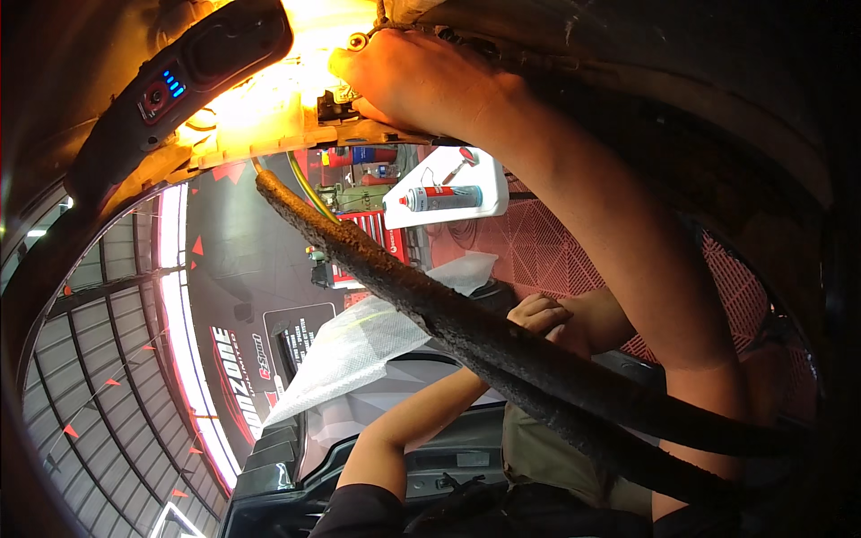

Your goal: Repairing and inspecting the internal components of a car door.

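Note:
My right arm reaches up from the lower right, and my right hand point(390, 76) is in a brightly lit cavity at the top. Its fingers are bent and closed at a small fitting, though glare hides what they grip. A round metal piece point(358, 42) sits beside the knuckles. To the left, a black work light point(152, 103) with blue indicator lamps lights the cavity. My left hand point(538, 314) is lower down, behind the hoses, its fingers curled against a bare limb; its palm is hidden. Two dark, rough-coated hoses point(386, 269) run across in front of my body.
A yellow-green cable point(309, 190) hangs beside the hoses. Beyond lie a spray can point(444, 198) on a white surface point(490, 184), a red tool cabinet point(363, 235), a translucent white sheet point(368, 345) and red grid flooring point(543, 238). Dark panels frame the opening.

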The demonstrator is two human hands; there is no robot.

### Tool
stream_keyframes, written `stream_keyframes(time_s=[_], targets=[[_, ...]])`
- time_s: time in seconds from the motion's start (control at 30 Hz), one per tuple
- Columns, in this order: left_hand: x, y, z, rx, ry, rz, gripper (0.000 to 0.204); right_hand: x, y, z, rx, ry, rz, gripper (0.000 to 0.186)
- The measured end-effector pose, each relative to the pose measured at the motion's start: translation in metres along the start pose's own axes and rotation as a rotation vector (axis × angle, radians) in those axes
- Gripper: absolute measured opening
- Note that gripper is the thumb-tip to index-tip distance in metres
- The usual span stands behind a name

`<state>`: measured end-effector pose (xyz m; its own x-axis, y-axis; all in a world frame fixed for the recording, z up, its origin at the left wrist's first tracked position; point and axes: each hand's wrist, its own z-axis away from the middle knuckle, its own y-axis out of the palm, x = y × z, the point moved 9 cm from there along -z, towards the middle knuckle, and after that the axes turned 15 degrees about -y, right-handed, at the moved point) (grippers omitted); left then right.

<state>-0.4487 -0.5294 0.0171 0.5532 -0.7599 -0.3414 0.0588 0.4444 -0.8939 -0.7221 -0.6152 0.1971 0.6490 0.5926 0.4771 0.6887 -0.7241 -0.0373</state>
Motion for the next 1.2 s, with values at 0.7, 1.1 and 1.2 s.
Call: stream_keyframes(time_s=[0.7, 1.1, 1.2], targets=[[0.002, 0.004, 0.001, 0.007, -0.005, 0.032, 0.024, -0.013, 0.021, -0.002, 0.206, 0.023, -0.089, 0.028], [0.005, 0.002, 0.001, 0.012, -0.038, 0.036, 0.026, 0.001, 0.02, -0.003, 0.127, -0.092, -0.082, 0.021], [0.005, 0.002, 0.003, 0.022, -0.044, 0.05, 0.025, 0.006, 0.017, -0.001, 0.073, -0.124, -0.061, 0.021]])
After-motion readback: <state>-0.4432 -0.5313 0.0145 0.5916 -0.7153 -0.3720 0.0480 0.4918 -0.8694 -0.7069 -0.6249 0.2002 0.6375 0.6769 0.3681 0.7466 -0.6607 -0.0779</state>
